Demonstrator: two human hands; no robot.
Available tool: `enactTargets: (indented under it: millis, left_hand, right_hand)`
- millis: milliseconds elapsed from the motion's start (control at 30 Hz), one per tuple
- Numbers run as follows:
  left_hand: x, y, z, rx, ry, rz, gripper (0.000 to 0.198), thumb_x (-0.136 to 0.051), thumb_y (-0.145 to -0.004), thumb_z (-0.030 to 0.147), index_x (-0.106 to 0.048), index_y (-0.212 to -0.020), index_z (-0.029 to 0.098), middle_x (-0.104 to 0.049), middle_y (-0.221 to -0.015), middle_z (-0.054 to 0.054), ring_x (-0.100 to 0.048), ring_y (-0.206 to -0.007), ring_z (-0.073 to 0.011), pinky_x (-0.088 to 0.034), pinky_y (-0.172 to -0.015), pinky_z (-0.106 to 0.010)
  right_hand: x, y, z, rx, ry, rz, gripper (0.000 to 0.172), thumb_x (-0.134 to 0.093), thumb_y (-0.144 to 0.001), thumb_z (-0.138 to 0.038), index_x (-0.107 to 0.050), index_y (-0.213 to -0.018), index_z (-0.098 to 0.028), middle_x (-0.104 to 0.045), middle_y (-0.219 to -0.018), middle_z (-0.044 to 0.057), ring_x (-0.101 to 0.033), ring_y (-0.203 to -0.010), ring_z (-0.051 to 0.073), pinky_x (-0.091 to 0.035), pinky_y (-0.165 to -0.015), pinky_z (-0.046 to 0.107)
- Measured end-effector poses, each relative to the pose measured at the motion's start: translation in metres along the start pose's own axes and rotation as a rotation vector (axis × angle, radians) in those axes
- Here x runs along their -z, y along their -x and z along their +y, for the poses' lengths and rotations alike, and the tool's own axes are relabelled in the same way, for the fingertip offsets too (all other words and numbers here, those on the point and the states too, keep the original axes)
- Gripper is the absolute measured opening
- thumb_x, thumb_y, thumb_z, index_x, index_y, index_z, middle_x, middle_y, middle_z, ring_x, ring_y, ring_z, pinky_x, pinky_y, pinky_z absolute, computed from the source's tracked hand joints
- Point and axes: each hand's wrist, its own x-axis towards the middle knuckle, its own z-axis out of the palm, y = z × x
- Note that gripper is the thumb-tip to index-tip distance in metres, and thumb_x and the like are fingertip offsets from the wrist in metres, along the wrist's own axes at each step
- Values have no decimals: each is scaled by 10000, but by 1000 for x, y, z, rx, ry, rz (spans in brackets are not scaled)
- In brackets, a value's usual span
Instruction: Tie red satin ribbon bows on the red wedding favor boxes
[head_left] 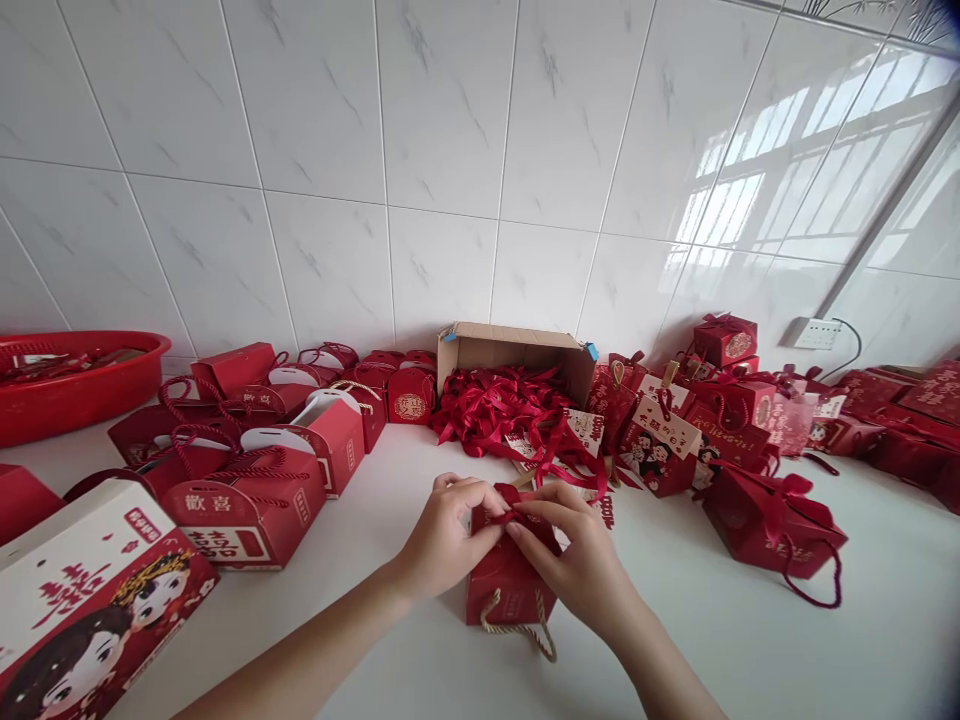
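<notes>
A small red gift box (504, 590) with a gold twisted cord handle (536, 632) stands on the white table in front of me. Over its top, my left hand (454, 530) pinches a red ribbon (510, 516) between thumb and fingers. From the other side my right hand (570, 535) grips the same ribbon, fingertips close to the left ones. The hands partly cover the box's top and the ribbon's knot or loop. Just behind the box, a heap of red ribbons (502, 400) spills from a cardboard box (517, 345) lying on its side.
Several red boxes with cord handles (255, 500) stand at left, beside a large printed box (97, 600) and a red basin (90, 385). At right are a ribboned red box (776, 525), tagged boxes (660, 445) and a socket strip (816, 333). A tiled wall rises behind.
</notes>
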Motion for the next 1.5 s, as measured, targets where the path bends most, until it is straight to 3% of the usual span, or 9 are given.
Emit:
enactTargets:
  millis: [200,400,533,700,867,933,1100,1300,1500]
  left_hand:
    - [4,1,-1,-133,-160,-10,145,-595,-775,76,-593,-726,213,-729,-790,27,-631,-715,-162,-337,-767,-353]
    - [4,1,0,-105,-134,-1,134,-580,-793,82,-576,-753,209,-703,-796,17,-598,-752,-170,-356,-769,-335]
    - [4,0,0,-99,-181,-13,70,-607,-816,150,-605,-773,207,-656,-736,11,-558,-689,-163,-363,-765,-336]
    - [4,-2,-2,-34,-160,-18,84,-584,-801,154,-592,-850,222,-658,-786,1,-563,-719,-173,-394,-777,-338]
    - [5,-6,-5,58,-47,30,284,-604,-763,164,-499,-1019,229,-676,-891,-12,-598,-837,-191,-432,-810,-331]
    - [8,-6,-3,67,-53,58,230,-609,-770,191,-507,-974,222,-651,-877,-12,-584,-803,-180,-450,-777,-313]
    - [16,-5,6,-29,-44,-111,39,-629,-810,202,-644,-844,211,-676,-901,-34,-592,-906,-201,-454,-846,-325]
    - [14,-6,4,5,14,-88,77,-662,-800,166,-721,-778,210,-717,-791,-28,-624,-820,-195,-492,-776,-312]
    - [26,-11,10,7,48,-241,107,-650,-781,142,-730,-782,213,-716,-825,-23,-626,-838,-189,-489,-786,-299]
  right_hand:
    - [-1,2,9,-96,1,29,167,-597,-819,-288,-753,-789,-241,-598,-984,88,-566,-906,239,-466,-799,394]
    - [-6,1,12,-281,-283,6,190,-630,-788,-385,-716,-759,-217,-551,-1207,101,-502,-1149,290,-386,-965,435]
    - [-6,0,11,-285,-341,-15,254,-613,-804,-430,-687,-726,-200,-522,-1274,120,-415,-1262,311,-305,-1044,481]
    - [-6,1,7,-314,-483,-108,318,-608,-817,-480,-694,-705,-194,-497,-1322,129,-380,-1304,316,-394,-988,448]
    - [-14,4,5,-335,-543,-35,337,-607,-811,-510,-727,-758,-200,-438,-1384,115,-430,-1274,300,-473,-908,372]
    - [-16,5,5,-353,-543,-2,339,-615,-799,-522,-733,-773,-205,-435,-1390,108,-448,-1257,292,-470,-915,362]
    - [-16,6,5,-373,-567,22,308,-633,-791,-501,-735,-767,-211,-417,-1404,102,-435,-1266,304,-446,-939,395]
    - [-9,12,2,-385,-450,16,333,-550,-837,-482,-687,-749,-191,-513,-1303,114,-444,-1241,295,-370,-998,425]
    - [-1,15,11,-166,-31,91,76,-559,-770,-245,-564,-840,-215,-659,-907,42,-577,-869,223,-395,-816,371]
